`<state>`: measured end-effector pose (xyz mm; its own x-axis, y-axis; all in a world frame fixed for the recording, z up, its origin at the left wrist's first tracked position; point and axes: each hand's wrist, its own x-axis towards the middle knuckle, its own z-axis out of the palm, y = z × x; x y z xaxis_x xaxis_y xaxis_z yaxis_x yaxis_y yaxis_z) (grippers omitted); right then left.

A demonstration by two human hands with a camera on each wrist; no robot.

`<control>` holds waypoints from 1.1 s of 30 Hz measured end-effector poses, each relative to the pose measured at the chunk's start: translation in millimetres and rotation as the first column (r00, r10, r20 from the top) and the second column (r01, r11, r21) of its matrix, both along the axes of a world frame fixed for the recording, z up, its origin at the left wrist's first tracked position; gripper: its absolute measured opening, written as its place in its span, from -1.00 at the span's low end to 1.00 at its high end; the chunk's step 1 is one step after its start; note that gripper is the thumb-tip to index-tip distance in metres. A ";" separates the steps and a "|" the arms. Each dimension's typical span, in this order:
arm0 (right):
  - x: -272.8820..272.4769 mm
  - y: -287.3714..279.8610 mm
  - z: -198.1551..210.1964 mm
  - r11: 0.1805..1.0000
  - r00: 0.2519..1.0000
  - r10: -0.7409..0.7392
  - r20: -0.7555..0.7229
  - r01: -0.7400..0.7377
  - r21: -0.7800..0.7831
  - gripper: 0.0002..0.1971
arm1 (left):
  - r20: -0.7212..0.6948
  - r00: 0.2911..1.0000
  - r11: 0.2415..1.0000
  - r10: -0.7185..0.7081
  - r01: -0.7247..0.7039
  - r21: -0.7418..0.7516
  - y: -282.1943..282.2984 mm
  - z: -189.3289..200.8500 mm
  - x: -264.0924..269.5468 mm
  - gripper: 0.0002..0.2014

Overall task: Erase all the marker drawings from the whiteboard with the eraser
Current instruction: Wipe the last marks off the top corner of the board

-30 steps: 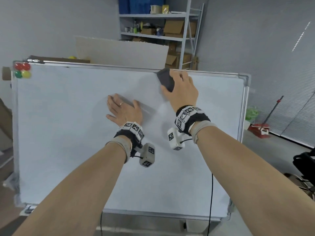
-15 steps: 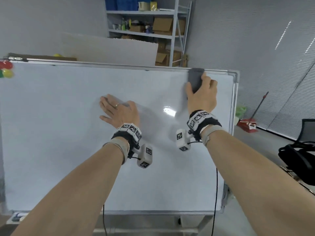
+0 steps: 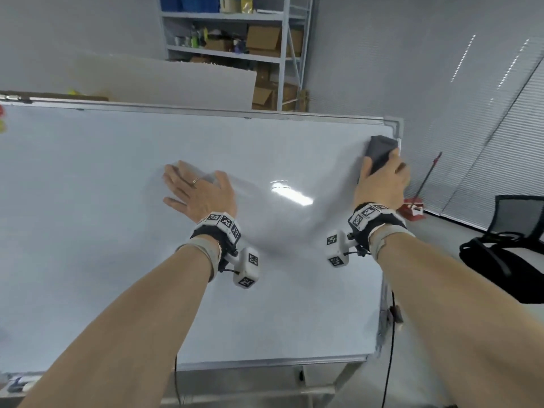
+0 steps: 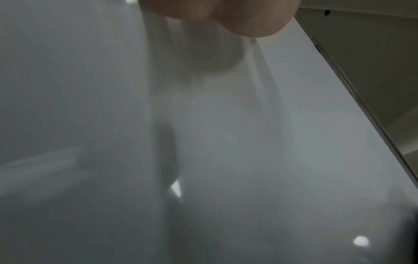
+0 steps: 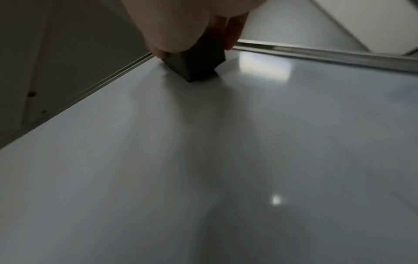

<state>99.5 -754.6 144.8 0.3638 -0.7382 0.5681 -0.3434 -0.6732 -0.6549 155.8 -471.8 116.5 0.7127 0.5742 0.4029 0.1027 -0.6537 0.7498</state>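
Note:
The whiteboard [image 3: 88, 231] fills the head view, its surface plain white with no marker lines that I can make out. My right hand [image 3: 382, 184] grips the dark grey eraser [image 3: 379, 153] and presses it on the board near the upper right corner, against the right frame. In the right wrist view the eraser [image 5: 199, 60] sits flat on the board [image 5: 203, 160] beside the metal frame. My left hand [image 3: 197, 192] lies flat on the board's middle with its fingers spread. The left wrist view shows only the palm's heel [image 4: 226, 17] on the board [image 4: 248, 142].
Coloured magnets [image 3: 2, 119] cling at the board's left edge. A metal shelf with cardboard boxes [image 3: 265, 39] stands behind the board. A black chair [image 3: 506, 245] is on the right, a red-headed tool with a long handle [image 3: 415, 207] beyond the board's right edge. Markers lie in the tray [image 3: 17, 384] at bottom left.
My right hand has slid the eraser along the top of the board from its middle to the upper right corner and slightly down. My left hand has stayed flat on the board.

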 end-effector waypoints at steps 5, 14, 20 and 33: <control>10.2 20.9 -1.4 1.000 0.998 0.011 0.060 -0.010 -0.015 -0.36 | -0.028 1.000 1.000 0.012 -0.013 -0.026 14.9 3.1 -0.3 -0.23; 33.8 217.8 -30.9 0.765 0.811 0.585 0.015 -0.546 -0.342 -0.39 | -0.049 0.997 0.985 0.058 -0.065 -0.158 115.1 -23.9 -22.1 -0.24; 28.4 315.3 -67.8 0.548 0.654 0.742 -0.148 -0.719 -0.427 -0.42 | -0.240 0.969 0.970 0.065 -0.118 -0.214 221.3 -66.4 -52.4 -0.30; -6.7 447.2 -132.4 0.225 0.395 0.753 -0.526 -0.906 -0.358 -0.39 | -0.382 0.924 0.875 -0.027 -0.164 -0.457 349.9 -133.5 -100.8 -0.40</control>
